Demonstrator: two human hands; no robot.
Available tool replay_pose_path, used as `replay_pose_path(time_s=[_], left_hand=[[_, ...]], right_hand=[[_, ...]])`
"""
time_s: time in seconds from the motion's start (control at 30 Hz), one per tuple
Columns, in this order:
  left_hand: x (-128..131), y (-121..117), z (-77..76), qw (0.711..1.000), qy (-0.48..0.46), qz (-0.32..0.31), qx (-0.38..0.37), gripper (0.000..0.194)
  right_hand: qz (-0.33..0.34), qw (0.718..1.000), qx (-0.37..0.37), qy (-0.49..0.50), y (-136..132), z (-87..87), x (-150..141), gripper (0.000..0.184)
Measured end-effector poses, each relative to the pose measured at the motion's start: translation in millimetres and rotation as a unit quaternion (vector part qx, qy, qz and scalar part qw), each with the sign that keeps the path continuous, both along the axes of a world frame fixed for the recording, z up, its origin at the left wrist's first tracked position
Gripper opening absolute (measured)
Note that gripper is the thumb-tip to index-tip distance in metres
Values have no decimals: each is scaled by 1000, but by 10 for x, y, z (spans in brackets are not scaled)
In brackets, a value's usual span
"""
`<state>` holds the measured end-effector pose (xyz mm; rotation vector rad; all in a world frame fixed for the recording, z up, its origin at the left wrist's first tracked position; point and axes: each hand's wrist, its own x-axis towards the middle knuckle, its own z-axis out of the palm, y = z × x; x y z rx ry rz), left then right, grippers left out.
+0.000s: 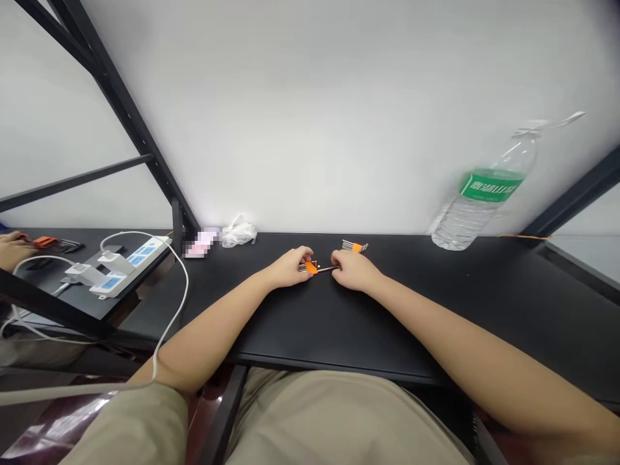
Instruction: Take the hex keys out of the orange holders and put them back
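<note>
Above the black table, my left hand (289, 268) is closed around an orange hex key holder (311, 267) with several thin metal keys in it. A dark hex key (327, 268) spans the gap from this holder to the fingertips of my right hand (357, 271). Those fingers are pinched on the key's end, which they hide. Just behind my right hand lies a second orange hex key set (357, 247), its metal keys fanned to the left. The back of my right hand partly covers the area near it.
A water bottle (477, 200) with a green label stands at the right by the wall. A crumpled plastic bag (238, 232) lies back left. A white cable (186, 284) loops from a power strip (130, 266). Farther left, another person's hand (13, 250) is beside a red-orange tool set (46, 242).
</note>
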<state>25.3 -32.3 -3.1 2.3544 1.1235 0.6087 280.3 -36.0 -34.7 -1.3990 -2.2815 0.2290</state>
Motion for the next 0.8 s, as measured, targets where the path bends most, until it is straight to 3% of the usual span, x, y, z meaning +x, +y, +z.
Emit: replay_pose_path(time_s=[0.17,0.3,0.43,0.5,0.8], left_hand=[[-80,44,1,1000,-2,4,5,48],[-89,55,-21,1000,-5,0,10,54],[-56,56,-32,1000,-7,-8,14,58],[-35,46,-23,1000,-5,-13,16,58],[3,-9,48,1000,8,-24,-8,55]], right_hand=[[-30,999,14,-30,-26,45,93,10],[22,998,56,-32,-75,127,55,1],[101,990,91,-35,-105,167,-89,20],[128,986,102,-45,-106,158,-156,21],[149,972,149,-100,-98,140,-138,21]])
